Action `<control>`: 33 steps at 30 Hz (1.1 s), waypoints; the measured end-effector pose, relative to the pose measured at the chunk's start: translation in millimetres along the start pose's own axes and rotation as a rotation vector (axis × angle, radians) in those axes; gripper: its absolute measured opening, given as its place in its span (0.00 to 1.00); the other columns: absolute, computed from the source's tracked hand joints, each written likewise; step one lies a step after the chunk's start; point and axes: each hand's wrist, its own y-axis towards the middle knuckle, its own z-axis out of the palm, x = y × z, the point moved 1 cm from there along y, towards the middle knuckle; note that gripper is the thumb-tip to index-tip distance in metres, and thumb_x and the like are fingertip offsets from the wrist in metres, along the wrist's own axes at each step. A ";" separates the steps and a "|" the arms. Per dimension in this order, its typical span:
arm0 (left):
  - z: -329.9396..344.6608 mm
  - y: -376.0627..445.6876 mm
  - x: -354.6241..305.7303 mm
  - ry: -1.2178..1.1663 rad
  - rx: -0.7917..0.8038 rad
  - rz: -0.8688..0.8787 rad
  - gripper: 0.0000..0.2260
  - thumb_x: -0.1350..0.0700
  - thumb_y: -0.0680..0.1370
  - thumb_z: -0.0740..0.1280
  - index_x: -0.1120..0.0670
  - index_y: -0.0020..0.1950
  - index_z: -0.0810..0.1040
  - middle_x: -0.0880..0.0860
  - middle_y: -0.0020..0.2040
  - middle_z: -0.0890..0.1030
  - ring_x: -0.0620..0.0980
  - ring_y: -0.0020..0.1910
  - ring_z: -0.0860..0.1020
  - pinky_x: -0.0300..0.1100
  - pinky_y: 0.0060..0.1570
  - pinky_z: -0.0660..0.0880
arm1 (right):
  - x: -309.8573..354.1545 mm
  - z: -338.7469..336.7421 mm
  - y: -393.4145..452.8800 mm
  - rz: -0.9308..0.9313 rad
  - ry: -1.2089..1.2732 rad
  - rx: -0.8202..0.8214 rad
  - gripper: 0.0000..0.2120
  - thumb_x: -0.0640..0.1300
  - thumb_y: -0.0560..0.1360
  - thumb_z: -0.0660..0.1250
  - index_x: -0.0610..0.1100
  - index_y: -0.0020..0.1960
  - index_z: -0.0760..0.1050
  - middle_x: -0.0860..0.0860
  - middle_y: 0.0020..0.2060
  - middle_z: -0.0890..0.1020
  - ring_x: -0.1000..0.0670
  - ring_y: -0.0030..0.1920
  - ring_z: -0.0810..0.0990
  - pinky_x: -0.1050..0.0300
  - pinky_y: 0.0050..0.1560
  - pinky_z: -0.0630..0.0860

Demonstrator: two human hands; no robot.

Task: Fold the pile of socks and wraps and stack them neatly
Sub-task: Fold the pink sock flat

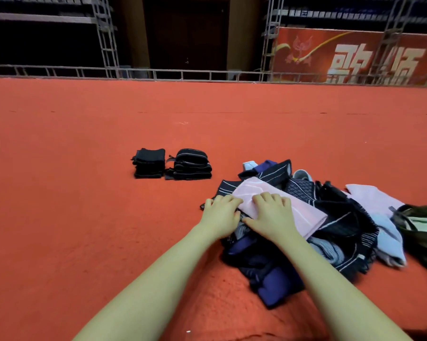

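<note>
Little is done: two short stacks of folded dark pieces [173, 164] sit on the red carpet [84, 217], well apart from the unsorted pile [306, 230] and beyond its far left edge. On the pile's near-left top lies a pink wrap [281, 205]; the left hand [221, 215] and right hand [271, 212] press it with fingers bent (grip unclear). Most of the pile looks unfolded.

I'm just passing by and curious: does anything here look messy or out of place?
Mostly the unsorted pile on the right: dark, purple and pale pieces lie tangled and overlapping on the red carpet. Both hands, left and right, rest on a pink cloth atop it. The two dark stacks further off look tidy. Nothing seems damaged.
</note>
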 end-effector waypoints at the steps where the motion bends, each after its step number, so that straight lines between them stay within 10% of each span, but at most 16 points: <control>1: 6.1 0.2 0.2 -0.014 0.018 -0.012 0.18 0.54 0.81 0.56 0.48 0.71 0.67 0.48 0.70 0.68 0.53 0.66 0.66 0.48 0.62 0.60 | -0.3 2.8 0.9 0.006 -0.007 -0.003 0.23 0.61 0.72 0.63 0.47 0.61 0.71 0.51 0.59 0.75 0.45 0.61 0.70 0.51 0.55 0.59; 6: 25.4 1.0 5.7 -0.076 -0.022 -0.028 0.20 0.51 0.82 0.55 0.44 0.75 0.60 0.48 0.75 0.60 0.53 0.70 0.62 0.48 0.66 0.57 | -3.4 17.8 -6.2 -0.054 0.040 -0.298 0.13 0.51 0.68 0.61 0.46 0.33 0.78 0.51 0.32 0.81 0.44 0.35 0.78 0.52 0.41 0.60; 16: 3.5 9.4 32.3 -0.227 -0.529 0.272 0.15 0.49 0.79 0.57 0.51 0.50 0.82 0.48 0.53 0.81 0.43 0.54 0.72 0.41 0.47 0.55 | 2.3 0.2 2.0 -0.147 0.168 -0.716 0.14 0.53 0.78 0.60 0.48 0.47 0.81 0.55 0.38 0.82 0.49 0.39 0.80 0.49 0.53 0.63; 28: -56.2 -29.9 122.6 0.090 -0.785 0.243 0.19 0.50 0.83 0.54 0.55 0.50 0.83 0.51 0.50 0.84 0.52 0.47 0.80 0.44 0.44 0.67 | 93.8 -25.8 45.2 -0.348 0.108 -0.752 0.10 0.49 0.77 0.63 0.47 0.49 0.82 0.53 0.38 0.81 0.48 0.40 0.80 0.49 0.51 0.63; 33: -60.0 -57.9 170.1 0.215 -0.667 0.236 0.11 0.54 0.78 0.62 0.55 0.46 0.83 0.51 0.48 0.84 0.52 0.42 0.81 0.44 0.43 0.68 | 140.6 -11.5 45.4 -0.419 0.230 -0.461 0.16 0.56 0.78 0.58 0.51 0.50 0.82 0.56 0.44 0.83 0.50 0.44 0.80 0.50 0.53 0.61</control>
